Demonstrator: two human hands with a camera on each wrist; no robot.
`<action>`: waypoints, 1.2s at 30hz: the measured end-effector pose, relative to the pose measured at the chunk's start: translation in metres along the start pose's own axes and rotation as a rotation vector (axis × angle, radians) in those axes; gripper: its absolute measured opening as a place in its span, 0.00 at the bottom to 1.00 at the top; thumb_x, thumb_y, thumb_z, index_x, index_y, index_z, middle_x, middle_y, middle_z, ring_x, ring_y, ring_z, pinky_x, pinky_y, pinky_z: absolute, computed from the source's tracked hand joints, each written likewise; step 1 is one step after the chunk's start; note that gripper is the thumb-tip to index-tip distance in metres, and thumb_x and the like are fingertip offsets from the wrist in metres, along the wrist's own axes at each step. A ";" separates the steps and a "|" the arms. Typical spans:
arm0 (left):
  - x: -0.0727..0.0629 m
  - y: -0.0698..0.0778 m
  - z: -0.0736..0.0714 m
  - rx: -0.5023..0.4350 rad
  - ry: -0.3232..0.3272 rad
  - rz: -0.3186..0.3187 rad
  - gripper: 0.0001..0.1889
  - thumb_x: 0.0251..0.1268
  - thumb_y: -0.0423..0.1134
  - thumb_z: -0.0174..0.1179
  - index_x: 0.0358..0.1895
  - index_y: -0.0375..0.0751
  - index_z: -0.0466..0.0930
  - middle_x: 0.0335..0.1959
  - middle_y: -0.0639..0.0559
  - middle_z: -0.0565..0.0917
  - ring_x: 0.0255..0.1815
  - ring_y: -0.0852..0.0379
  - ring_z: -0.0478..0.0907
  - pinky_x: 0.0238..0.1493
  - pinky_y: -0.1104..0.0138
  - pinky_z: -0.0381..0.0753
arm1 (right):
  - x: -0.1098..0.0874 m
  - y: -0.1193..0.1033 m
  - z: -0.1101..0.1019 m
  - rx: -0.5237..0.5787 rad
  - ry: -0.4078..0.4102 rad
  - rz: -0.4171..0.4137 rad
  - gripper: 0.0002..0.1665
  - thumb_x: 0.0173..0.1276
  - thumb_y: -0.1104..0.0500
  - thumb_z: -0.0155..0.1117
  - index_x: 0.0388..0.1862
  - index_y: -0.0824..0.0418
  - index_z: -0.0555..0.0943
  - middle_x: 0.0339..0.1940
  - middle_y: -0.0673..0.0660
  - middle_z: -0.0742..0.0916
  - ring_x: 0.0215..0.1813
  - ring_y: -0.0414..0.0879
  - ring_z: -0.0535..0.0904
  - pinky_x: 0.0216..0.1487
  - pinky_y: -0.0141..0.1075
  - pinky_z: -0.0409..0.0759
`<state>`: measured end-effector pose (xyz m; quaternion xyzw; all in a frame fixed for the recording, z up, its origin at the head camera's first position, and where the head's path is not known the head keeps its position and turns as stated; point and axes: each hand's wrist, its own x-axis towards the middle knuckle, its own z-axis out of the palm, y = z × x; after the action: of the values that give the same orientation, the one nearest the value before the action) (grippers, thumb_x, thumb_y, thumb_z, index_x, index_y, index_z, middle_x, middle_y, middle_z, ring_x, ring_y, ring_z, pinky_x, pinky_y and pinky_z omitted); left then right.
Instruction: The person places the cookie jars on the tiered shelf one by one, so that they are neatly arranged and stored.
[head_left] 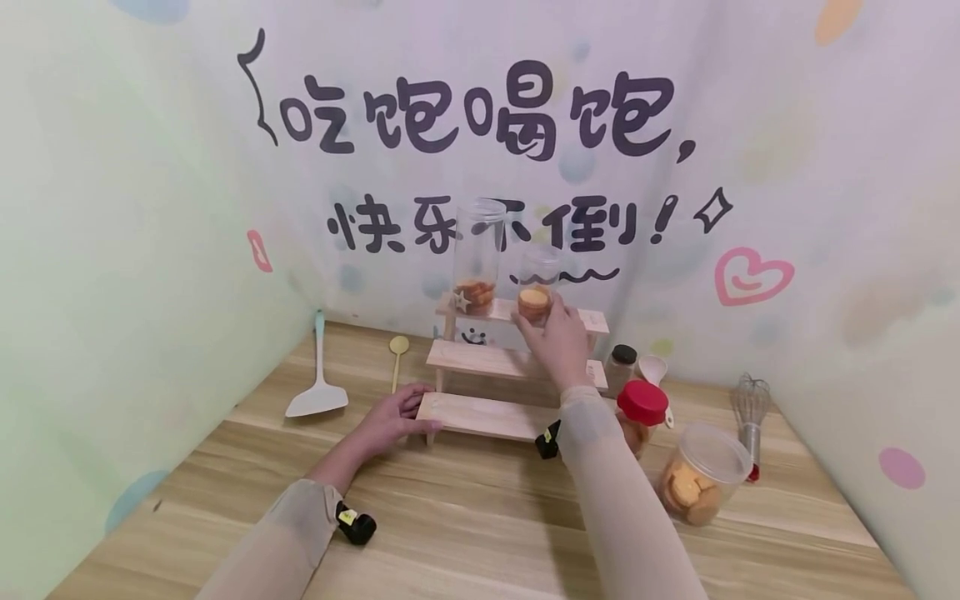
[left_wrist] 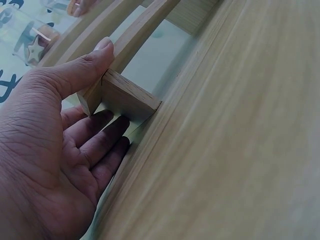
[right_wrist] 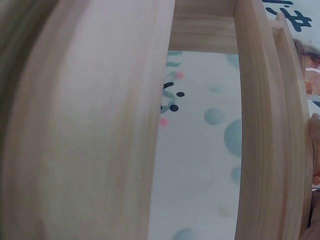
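Note:
My right hand [head_left: 562, 343] grips a short clear jar [head_left: 535, 302] with round biscuits inside, at the top tier of a three-step wooden shelf [head_left: 487, 415]. Only a bit of that hand shows at the edge of the right wrist view. A taller clear jar [head_left: 477, 250], partly filled with biscuits and bearing a star tag [head_left: 461, 301], stands to its left on the same tier. My left hand [head_left: 386, 423] holds the left end of the lowest step. In the left wrist view its thumb [left_wrist: 95, 62] lies on the board, its fingers bent below.
Right of the shelf stand a black-lidded jar [head_left: 622, 367], a white spoon [head_left: 652, 368], a red-lidded jar [head_left: 642, 404], a wide biscuit jar [head_left: 705, 475] and a whisk [head_left: 751, 408]. Leftward lie a white spatula [head_left: 317, 398] and a yellow spoon [head_left: 398, 346]. Walls close the back and sides.

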<state>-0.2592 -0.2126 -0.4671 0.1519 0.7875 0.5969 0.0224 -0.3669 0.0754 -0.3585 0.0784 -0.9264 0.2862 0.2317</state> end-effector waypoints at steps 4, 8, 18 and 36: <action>-0.001 0.000 -0.001 -0.008 0.000 0.004 0.36 0.60 0.38 0.73 0.69 0.33 0.66 0.67 0.33 0.75 0.70 0.40 0.70 0.70 0.49 0.67 | -0.005 -0.001 0.001 -0.020 0.015 0.001 0.56 0.66 0.24 0.54 0.79 0.60 0.59 0.69 0.66 0.77 0.71 0.61 0.68 0.68 0.59 0.66; 0.000 -0.001 0.000 -0.008 0.000 -0.006 0.36 0.59 0.37 0.74 0.68 0.33 0.67 0.66 0.33 0.75 0.69 0.40 0.71 0.70 0.49 0.67 | -0.015 0.001 -0.001 -0.027 0.010 -0.011 0.58 0.68 0.27 0.55 0.81 0.65 0.54 0.73 0.66 0.72 0.74 0.61 0.63 0.72 0.59 0.60; 0.003 -0.004 -0.002 0.005 -0.004 -0.014 0.35 0.58 0.39 0.75 0.66 0.35 0.69 0.65 0.35 0.77 0.69 0.42 0.72 0.69 0.49 0.68 | -0.037 0.014 0.002 0.062 0.140 -0.108 0.46 0.70 0.40 0.62 0.78 0.61 0.62 0.72 0.60 0.76 0.74 0.56 0.61 0.74 0.53 0.59; 0.001 0.000 0.000 0.003 0.005 -0.021 0.39 0.58 0.40 0.75 0.70 0.34 0.66 0.67 0.35 0.75 0.70 0.42 0.71 0.70 0.50 0.68 | -0.039 0.016 -0.017 0.125 0.037 -0.160 0.40 0.71 0.45 0.62 0.75 0.63 0.65 0.72 0.62 0.75 0.77 0.58 0.61 0.75 0.53 0.59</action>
<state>-0.2606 -0.2126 -0.4670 0.1420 0.7901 0.5958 0.0264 -0.3301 0.0990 -0.3727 0.1613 -0.8931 0.3254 0.2654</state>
